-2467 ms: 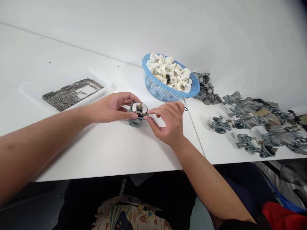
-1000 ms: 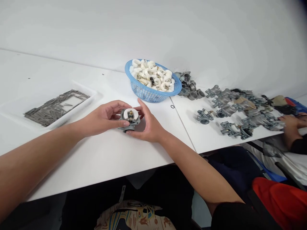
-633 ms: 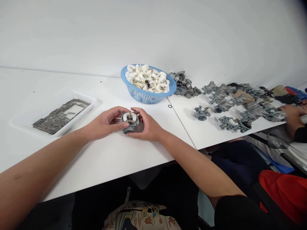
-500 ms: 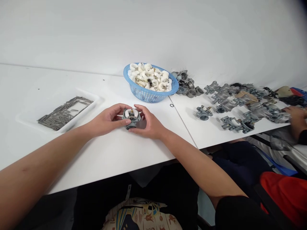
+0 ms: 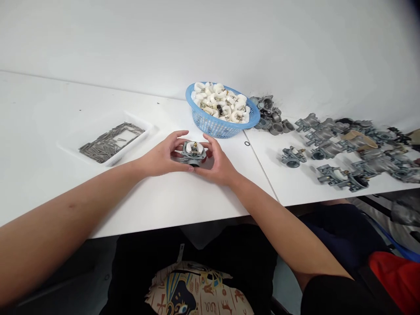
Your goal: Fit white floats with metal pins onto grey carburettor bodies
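A grey metal carburetor body (image 5: 194,160) with a white float (image 5: 194,148) and a brass piece on top sits between my hands, low over the white table. My left hand (image 5: 166,155) grips its left side, thumb along the near edge. From the right, my right hand (image 5: 218,162) curls around it, its thumb meeting the left one near the front. The far fingers of both hands are partly hidden behind the body. Beyond them stands a blue basket (image 5: 216,129) heaped with white floats (image 5: 226,98).
To the left lies a white tray (image 5: 113,161) of thin metal pins (image 5: 101,146). Several carburetors (image 5: 293,156) spread over the right of the table (image 5: 157,205), with more bodies (image 5: 272,116) behind the basket. A small black ring (image 5: 247,143) lies near the table seam.
The view has shifted, so the table things appear further right. My left thumb has moved from the carburetor's top down to its near edge. A co-worker's hand at far right has left view.
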`<action>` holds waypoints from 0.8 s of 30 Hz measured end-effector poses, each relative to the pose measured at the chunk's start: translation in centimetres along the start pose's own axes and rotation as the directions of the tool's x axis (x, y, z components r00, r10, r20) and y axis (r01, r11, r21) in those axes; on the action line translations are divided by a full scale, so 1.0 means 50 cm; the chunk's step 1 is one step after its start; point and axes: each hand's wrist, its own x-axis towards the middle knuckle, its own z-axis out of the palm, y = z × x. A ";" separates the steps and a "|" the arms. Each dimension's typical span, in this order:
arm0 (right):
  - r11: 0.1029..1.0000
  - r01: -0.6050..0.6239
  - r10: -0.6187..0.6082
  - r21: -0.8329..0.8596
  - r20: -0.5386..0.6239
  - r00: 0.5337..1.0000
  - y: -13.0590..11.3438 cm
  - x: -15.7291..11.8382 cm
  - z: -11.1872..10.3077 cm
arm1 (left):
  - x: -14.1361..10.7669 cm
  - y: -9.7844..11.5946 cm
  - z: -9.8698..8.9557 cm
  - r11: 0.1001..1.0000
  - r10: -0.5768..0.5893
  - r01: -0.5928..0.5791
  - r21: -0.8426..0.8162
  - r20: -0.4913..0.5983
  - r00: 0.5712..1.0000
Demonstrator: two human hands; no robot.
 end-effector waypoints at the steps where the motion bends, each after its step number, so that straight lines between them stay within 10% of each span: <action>1: 1.000 -0.003 0.003 -0.002 0.002 1.000 -0.002 0.000 0.001 | 0.000 0.000 0.002 1.000 -0.002 0.002 -0.018 0.001 1.000; 24: 0.996 -0.012 0.018 0.089 -0.065 0.998 -0.015 0.010 0.002 | 0.009 -0.021 0.018 0.986 0.150 -0.162 -0.030 -0.230 0.962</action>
